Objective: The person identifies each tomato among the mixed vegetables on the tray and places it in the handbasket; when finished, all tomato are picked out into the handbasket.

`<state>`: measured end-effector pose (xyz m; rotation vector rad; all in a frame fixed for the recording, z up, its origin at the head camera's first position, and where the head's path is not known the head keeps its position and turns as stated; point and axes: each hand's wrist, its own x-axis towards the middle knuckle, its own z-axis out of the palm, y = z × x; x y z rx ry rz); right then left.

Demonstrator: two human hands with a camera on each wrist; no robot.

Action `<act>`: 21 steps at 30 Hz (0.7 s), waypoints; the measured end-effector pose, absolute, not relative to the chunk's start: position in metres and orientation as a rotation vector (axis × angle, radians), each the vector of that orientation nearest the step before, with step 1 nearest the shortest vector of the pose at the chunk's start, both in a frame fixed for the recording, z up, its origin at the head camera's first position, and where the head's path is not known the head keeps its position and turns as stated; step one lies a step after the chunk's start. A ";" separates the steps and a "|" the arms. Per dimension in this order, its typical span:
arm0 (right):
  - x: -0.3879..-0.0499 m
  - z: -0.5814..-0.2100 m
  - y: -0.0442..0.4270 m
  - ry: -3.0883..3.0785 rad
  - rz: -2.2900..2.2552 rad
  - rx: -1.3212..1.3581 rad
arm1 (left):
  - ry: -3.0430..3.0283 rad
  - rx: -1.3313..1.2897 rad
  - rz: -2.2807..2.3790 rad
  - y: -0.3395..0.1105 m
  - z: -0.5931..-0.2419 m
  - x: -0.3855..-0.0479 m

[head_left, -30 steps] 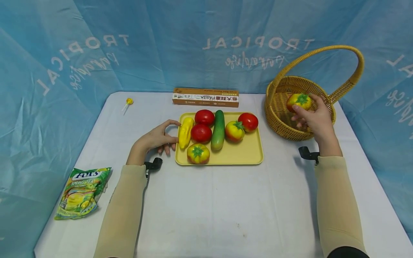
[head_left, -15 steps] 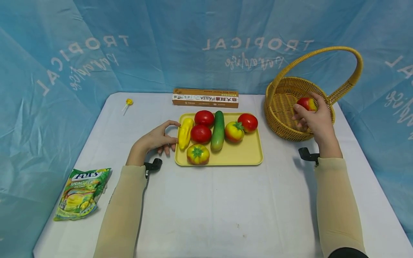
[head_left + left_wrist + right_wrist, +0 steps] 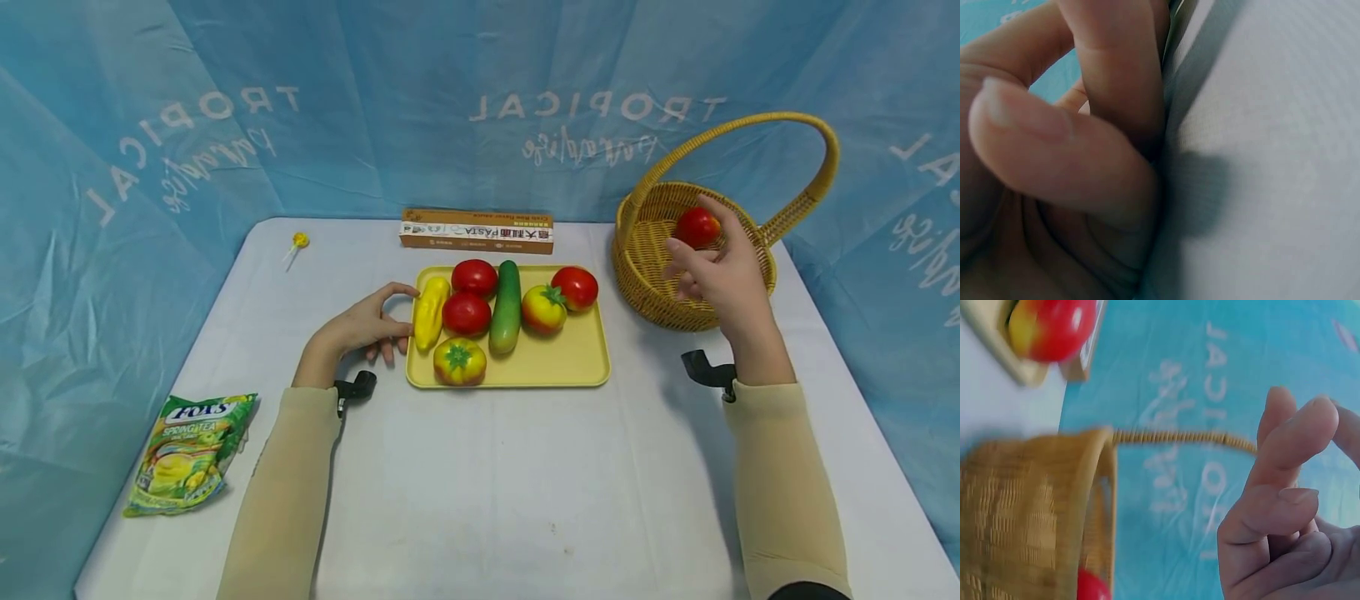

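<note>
My left hand [image 3: 360, 323] rests beside the yellow tray [image 3: 551, 367], thumb and index fingertips at its left rim, near a long yellow fruit [image 3: 431, 313]. In the left wrist view its fingers [image 3: 1066, 162] are loosely bent, low against the white cloth. Over the wicker basket [image 3: 652, 296], my right hand [image 3: 727, 279] holds nothing, with thumb and index finger apart. Inside the basket lies a round red fruit [image 3: 697, 227], partly hidden by the hand. The tray bears two dark red fruits [image 3: 467, 313], a cucumber [image 3: 506, 308], two yellow-red fruits with green tops [image 3: 460, 362] and a red fruit [image 3: 575, 287].
A brown pasta box [image 3: 477, 231] lies behind the tray. At the table's left are a yellow lollipop [image 3: 300, 240] and a green candy bag [image 3: 191, 454]. The basket's tall handle [image 3: 825, 158] arches up at the right. Blue cloth hangs behind the table.
My right hand has let go of the yellow-red fruit, which now lies in the basket with its red side showing. That hand has risen and drawn back slightly. The left hand stays put.
</note>
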<state>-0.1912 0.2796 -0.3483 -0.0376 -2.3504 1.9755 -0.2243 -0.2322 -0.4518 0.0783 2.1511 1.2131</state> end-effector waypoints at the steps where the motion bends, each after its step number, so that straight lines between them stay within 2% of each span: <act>1: -0.190 -0.348 0.275 -2.365 1.982 -0.008 | 2.150 0.078 1.213 -0.232 -0.452 -0.224; 11: -0.184 -0.355 0.229 -2.621 1.956 0.104 | 2.148 0.071 1.208 -0.233 -0.453 -0.225; 21: -0.202 -0.392 0.219 -2.827 1.976 0.094 | 2.145 0.060 1.214 -0.231 -0.451 -0.224</act>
